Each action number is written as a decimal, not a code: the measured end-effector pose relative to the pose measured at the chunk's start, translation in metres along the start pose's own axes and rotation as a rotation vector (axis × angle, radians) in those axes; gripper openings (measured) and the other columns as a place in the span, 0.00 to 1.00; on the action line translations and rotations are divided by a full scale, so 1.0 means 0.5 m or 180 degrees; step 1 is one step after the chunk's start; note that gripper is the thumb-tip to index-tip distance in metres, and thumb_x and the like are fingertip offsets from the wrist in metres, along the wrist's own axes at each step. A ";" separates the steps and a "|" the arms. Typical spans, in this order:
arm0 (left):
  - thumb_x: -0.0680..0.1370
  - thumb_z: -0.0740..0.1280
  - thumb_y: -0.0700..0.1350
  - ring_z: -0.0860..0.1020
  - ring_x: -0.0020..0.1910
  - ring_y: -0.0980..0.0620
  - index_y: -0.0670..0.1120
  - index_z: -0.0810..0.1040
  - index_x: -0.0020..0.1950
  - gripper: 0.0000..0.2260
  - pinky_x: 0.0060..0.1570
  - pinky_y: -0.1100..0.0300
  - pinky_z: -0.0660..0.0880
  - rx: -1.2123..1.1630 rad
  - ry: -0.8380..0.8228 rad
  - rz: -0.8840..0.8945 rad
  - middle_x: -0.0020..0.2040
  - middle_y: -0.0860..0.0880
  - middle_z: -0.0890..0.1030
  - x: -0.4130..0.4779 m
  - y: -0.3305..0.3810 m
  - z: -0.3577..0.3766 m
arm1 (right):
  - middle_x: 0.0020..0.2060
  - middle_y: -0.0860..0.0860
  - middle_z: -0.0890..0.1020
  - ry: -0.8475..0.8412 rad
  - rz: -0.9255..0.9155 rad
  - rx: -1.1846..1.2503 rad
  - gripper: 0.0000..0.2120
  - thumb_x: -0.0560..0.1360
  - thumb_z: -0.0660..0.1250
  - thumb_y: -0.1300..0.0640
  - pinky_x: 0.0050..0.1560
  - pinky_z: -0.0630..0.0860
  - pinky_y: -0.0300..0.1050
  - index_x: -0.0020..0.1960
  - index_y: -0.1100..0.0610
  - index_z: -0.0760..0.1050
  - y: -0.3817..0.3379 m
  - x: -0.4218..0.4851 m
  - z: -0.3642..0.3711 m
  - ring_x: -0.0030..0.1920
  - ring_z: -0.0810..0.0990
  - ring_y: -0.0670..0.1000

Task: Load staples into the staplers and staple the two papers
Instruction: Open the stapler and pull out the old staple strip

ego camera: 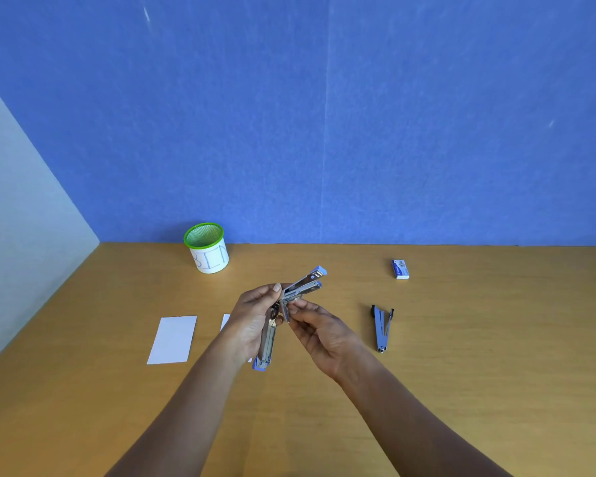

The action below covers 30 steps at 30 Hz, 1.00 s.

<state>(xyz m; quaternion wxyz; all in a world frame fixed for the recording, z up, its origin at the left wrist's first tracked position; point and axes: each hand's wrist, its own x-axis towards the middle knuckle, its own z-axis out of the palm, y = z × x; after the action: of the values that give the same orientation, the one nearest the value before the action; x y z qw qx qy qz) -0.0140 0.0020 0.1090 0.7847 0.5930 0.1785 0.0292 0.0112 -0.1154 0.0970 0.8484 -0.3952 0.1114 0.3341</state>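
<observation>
On the desk (pixel 461 390), two papers (pixel 172 340) are lying left of the left hand (pixel 252 321), one half hidden behind it. That hand is gripping the opened stapler (pixel 268 342) near its hinge, the right hand (pixel 320 335) pinching metal there. The second stapler (pixel 382 327) and staple box (pixel 400 269) are lying off to the right hand's side. If that pinch slips, the magazine (pixel 305 289) is likely snapping shut unloaded.

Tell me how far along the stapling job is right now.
Early. Done: the second stapler lies opened on the table, load unclear. In hand: the left hand grips the opened blue stapler while the right hand pinches a metal part at its hinge. Remaining: the two papers lie apart, unstapled; the staple box sits far right.
</observation>
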 end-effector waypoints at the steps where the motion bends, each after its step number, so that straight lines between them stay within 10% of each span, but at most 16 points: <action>1: 0.80 0.60 0.40 0.78 0.26 0.58 0.43 0.80 0.43 0.11 0.29 0.66 0.69 -0.0004 0.0014 -0.0017 0.29 0.51 0.82 0.000 -0.003 0.000 | 0.31 0.52 0.84 0.0013 0.0003 0.0007 0.09 0.73 0.62 0.74 0.37 0.80 0.34 0.43 0.63 0.76 0.001 0.000 -0.001 0.34 0.83 0.46; 30: 0.80 0.60 0.40 0.73 0.25 0.56 0.41 0.81 0.41 0.12 0.23 0.67 0.69 -0.0508 0.0079 -0.0387 0.29 0.49 0.80 0.002 -0.020 -0.008 | 0.37 0.55 0.82 0.0135 -0.1075 -0.1278 0.07 0.74 0.66 0.67 0.40 0.79 0.35 0.51 0.67 0.77 0.022 -0.006 0.000 0.32 0.81 0.45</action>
<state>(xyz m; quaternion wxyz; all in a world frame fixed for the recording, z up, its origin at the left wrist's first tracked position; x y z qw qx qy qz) -0.0162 0.0028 0.0984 0.8274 0.5163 0.2209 0.0030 0.0018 -0.1120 0.0918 0.7942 -0.5756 -0.0069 0.1948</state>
